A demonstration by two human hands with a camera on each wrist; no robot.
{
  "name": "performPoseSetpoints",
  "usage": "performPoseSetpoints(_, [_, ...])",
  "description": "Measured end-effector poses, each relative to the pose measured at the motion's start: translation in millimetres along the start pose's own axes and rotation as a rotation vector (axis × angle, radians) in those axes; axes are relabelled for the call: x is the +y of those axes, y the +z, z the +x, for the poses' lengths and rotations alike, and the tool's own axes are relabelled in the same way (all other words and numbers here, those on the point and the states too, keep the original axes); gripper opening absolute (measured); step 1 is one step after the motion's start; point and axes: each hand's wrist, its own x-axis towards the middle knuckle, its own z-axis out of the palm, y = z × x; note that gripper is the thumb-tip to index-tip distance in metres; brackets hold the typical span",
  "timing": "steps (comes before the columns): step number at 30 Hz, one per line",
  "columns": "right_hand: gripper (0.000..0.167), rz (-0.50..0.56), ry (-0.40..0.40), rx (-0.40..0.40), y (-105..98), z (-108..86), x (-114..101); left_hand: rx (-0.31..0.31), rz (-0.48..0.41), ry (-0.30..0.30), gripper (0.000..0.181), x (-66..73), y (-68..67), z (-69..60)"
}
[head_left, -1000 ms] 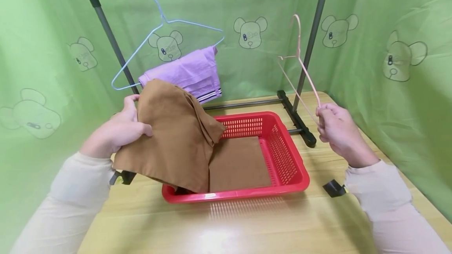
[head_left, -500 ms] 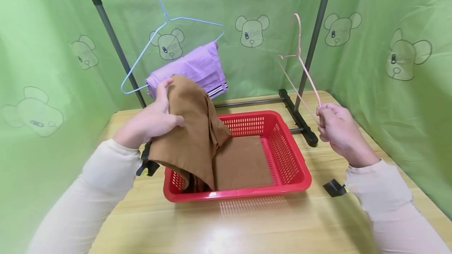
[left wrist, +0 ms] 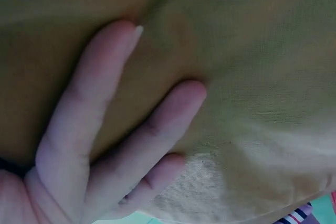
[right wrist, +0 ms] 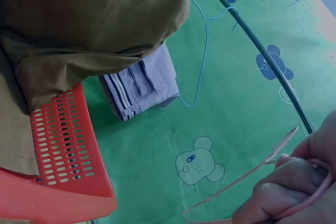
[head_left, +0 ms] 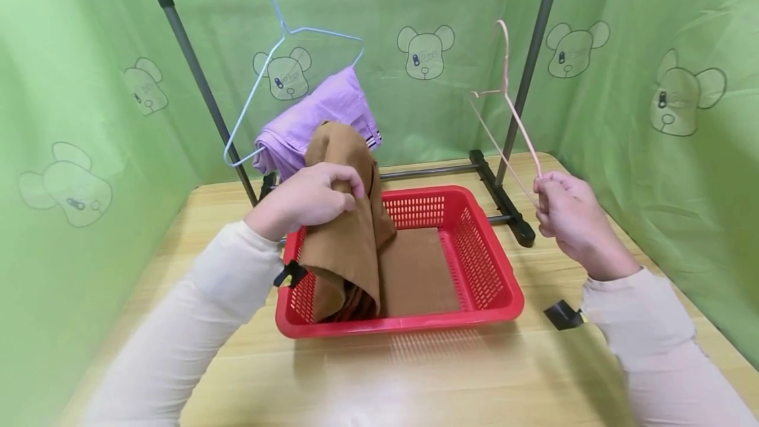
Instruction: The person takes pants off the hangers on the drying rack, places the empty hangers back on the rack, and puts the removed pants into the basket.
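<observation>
Green curtain (head_left: 427,117) backs the whole scene on my feeds, wrapping left, right and rear. Wood-grain tabletop (head_left: 249,374) below it. Grey-and-black garment rack (head_left: 197,71) stands at the back, one black foot just behind the right end of the red slotted basket (head_left: 409,325). Brown garment (head_left: 338,236) is bunched up over the basket's left end, lower folds inside; it blocks my view of that end and overlaps the bottom of the folded lilac garment (head_left: 332,107) behind. Flat brown cloth (head_left: 418,275) lies on the basket floor to its right; can't tell if it's one piece with the bunched part. Lilac garment hangs over the lower bar of the blue wire hanger (head_left: 283,31), which is hooked on the rack's top rail. Pink wire hanger (head_left: 520,125) is up in front of the right post: right hand (head_left: 569,216) clenches it near one end. Left hand (head_left: 317,196) grasps the brown garment; left wrist cam shows three fingers laid against the cloth. Smaller: navy-and-white stripes on the lilac garment's edge, black fitting (head_left: 563,315) by the right cuff. Curtain's bear faces (head_left: 425,51) carry tiny lettering, too blurred for me to read.
</observation>
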Motion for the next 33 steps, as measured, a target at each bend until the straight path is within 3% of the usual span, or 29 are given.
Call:
performPoseSetpoints(3, [0.02, 0.001, 0.0, -0.001, -0.2, -0.1, 0.1, 0.012, 0.03, 0.032, 0.007, 5.7, 5.5, 4.5])
performPoseSetpoints(13, [0.018, 0.021, 0.013, 0.012, -1.3, -0.9, 0.6, -0.032, 0.128, 0.075, 0.01, 29.3, 32.8, 20.5])
performPoseSetpoints(24, [0.021, 0.033, -0.008, 0.005, -2.3, -1.5, 0.7, -0.079, 0.126, 0.104, 0.007, 44.1, 68.9, 30.2])
performPoseSetpoints(29, [0.02, 0.039, -0.003, 0.001, -2.4, -0.8, 2.0, -0.14, 0.211, 0.163, 0.018, 46.1, 86.3, 39.0])
performPoseSetpoints(33, [0.021, 0.051, -0.009, -0.001, -3.1, -0.5, 3.1, -0.233, 0.288, 0.219, 0.037, 42.3, 96.1, 45.7])
